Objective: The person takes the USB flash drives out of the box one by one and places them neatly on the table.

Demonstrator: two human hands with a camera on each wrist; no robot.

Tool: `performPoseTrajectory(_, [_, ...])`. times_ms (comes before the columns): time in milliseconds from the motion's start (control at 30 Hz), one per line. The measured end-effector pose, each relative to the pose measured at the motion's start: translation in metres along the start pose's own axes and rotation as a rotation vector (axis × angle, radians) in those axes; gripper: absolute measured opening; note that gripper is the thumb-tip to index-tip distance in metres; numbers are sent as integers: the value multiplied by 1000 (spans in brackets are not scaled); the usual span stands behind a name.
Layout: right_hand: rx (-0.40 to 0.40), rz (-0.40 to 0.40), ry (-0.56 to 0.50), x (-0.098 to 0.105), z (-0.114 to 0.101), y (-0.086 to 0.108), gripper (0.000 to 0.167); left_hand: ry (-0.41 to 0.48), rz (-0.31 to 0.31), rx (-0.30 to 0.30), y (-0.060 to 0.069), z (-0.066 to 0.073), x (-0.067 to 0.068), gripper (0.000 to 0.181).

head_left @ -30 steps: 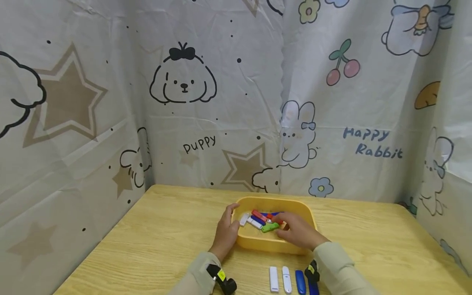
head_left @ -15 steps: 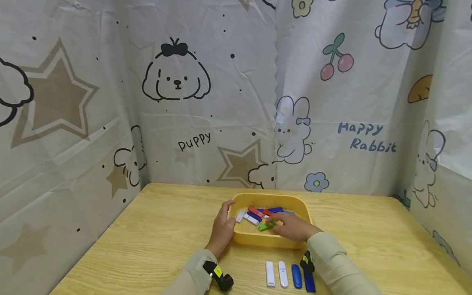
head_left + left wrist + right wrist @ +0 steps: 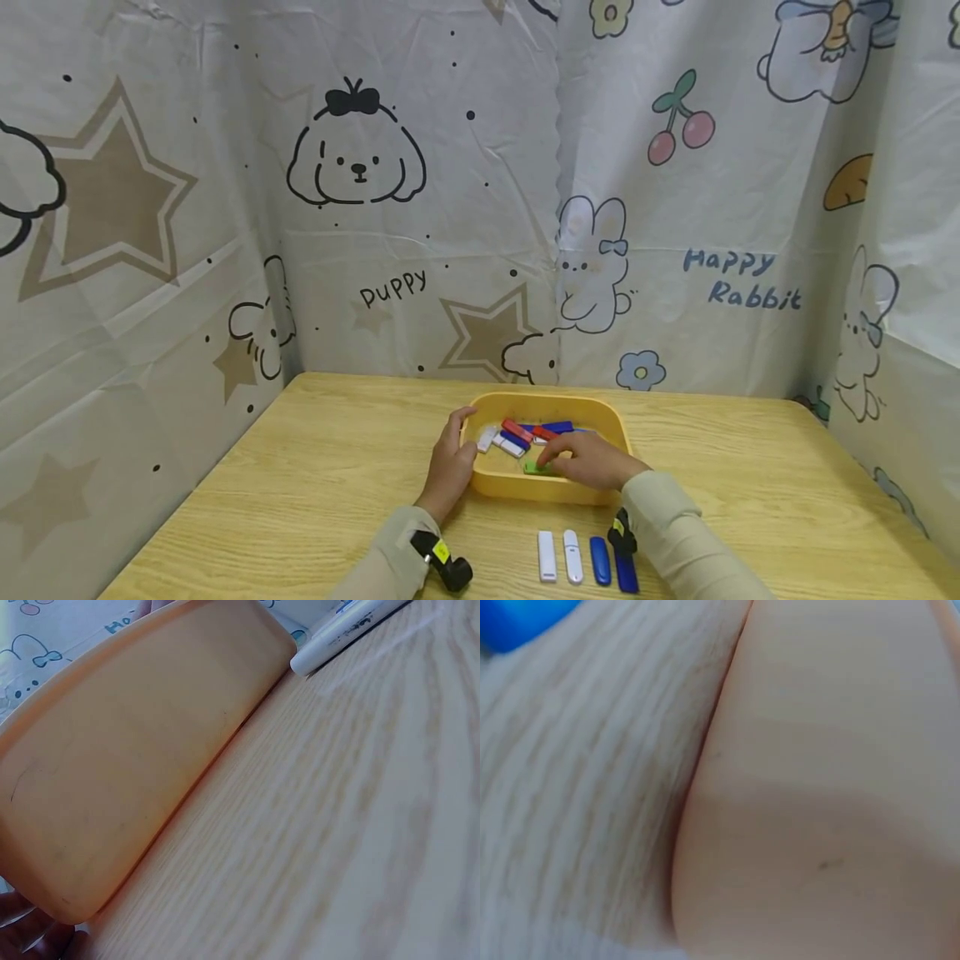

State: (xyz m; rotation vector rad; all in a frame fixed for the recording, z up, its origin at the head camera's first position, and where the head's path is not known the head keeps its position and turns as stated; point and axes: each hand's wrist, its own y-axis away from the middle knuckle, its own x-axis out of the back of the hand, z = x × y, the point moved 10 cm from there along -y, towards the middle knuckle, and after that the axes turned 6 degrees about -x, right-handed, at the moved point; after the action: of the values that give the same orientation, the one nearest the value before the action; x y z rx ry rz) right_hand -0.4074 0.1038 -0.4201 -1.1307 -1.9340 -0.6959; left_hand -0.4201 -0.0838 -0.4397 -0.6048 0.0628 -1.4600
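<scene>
In the head view, a yellow plastic bin (image 3: 540,488) holds several small USB flash drives. My left hand (image 3: 450,462) grips its left end; in the left wrist view, fingers (image 3: 30,930) curl at the bin's lower corner. My right hand (image 3: 592,461) reaches over the right side into the bin. Its thumb and index finger pinch a green flash drive (image 3: 531,468) near the front wall, partly hidden by the fingers. Left of centre lie a red drive (image 3: 516,430), a white and blue one (image 3: 510,446) and a white one (image 3: 487,439). The right wrist view shows only bin wall and tabletop.
On the wooden table (image 3: 315,500), in front of the bin, lie two white sticks (image 3: 547,557), a blue stick (image 3: 600,561) and a darker blue one (image 3: 627,573) in a row. The right wrist camera partly covers the last. Printed curtains (image 3: 420,242) enclose the table.
My right hand has moved left and toward the front of the bin, and the green drive has slid toward the front wall. My left hand stays on the bin. The head view has shifted slightly.
</scene>
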Motion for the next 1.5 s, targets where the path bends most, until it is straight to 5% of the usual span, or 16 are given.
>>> performPoseTrajectory(567, [-43,-78,59,-10,1,-1,40,20,0,2,1,2,0,53])
performPoseTrajectory(700, [-2,-111,34,-13,-2,-2,31,21,-1,2,1,2,0,53])
performPoseTrajectory(1167, [19,-106,-41,-11,-6,-4,52,12,4,-4,-1,2,6,52])
performPoseTrajectory(1500, [98,-97,-173,1,-19,11,14,-41,34,-48,0,7,6,50])
